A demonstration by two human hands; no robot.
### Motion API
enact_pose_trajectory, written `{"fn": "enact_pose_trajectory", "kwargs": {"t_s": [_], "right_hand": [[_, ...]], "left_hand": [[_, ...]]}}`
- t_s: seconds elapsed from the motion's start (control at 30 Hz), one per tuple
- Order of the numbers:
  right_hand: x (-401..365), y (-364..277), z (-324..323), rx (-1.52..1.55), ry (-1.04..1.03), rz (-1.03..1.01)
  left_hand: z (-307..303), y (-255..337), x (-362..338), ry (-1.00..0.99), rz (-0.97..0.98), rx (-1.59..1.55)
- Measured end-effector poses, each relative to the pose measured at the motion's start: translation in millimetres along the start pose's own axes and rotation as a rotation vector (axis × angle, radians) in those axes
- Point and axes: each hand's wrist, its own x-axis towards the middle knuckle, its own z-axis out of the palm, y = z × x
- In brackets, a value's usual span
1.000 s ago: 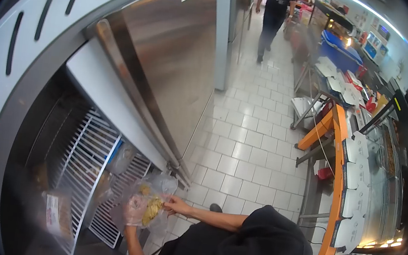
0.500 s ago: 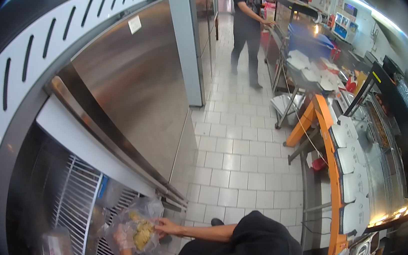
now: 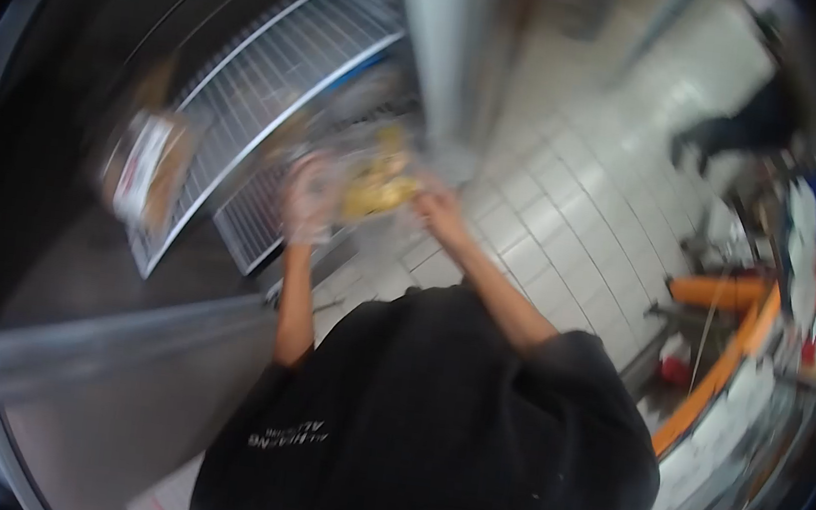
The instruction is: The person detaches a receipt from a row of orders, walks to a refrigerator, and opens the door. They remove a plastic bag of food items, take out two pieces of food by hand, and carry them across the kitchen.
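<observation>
A clear plastic bag with yellowish food (image 3: 381, 183) in it hangs between my hands, in front of the open fridge. My left hand (image 3: 310, 199), covered by clear plastic, is at the bag's left side; blur hides how its fingers lie. My right hand (image 3: 440, 214) is bare and closed on the bag's right edge. The exact contents of the bag are too blurred to make out.
White wire shelves (image 3: 285, 50) stand in the fridge, with a packaged brown item (image 3: 148, 170) at the left. Another person's dark-clothed legs (image 3: 740, 127) are at upper right. An orange-edged counter (image 3: 721, 376) runs along the right above the tiled floor (image 3: 574, 214).
The view has swung down and turned toward the fridge. My hands and the bag now appear higher in the picture, and the other person has shifted to the upper right.
</observation>
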Motion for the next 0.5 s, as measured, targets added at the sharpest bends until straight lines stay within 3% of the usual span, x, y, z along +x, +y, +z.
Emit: {"fn": "enact_pose_trajectory", "kwargs": {"t_s": [0.1, 0.23, 0.3, 0.33, 0.4, 0.43, 0.5], "right_hand": [[-8, -22, 7, 0.085, 0.083, 0.120], [-11, -47, 18, 0.214, 0.077, 0.103], [-18, -53, 20, 0.228, 0.055, 0.113], [-16, -49, 18, 0.229, 0.061, 0.115], [-13, -39, 12, 0.197, 0.016, 0.082], [-14, -43, 14, 0.199, 0.019, 0.077], [-19, -51, 21, 0.151, 0.060, 0.112]], "left_hand": [[-17, 25, 7, -0.531, 0.047, -0.028], [6, 10, -11, -0.494, 0.142, -0.088], [10, 8, -17, -0.402, -0.229, -0.313], [6, 13, -10, -0.408, -0.230, -0.315], [-6, 35, 12, -0.174, -0.414, -0.179], [-7, 34, 15, -0.177, -0.408, -0.179], [-15, 27, 24, -0.160, -0.094, -0.042]]}}
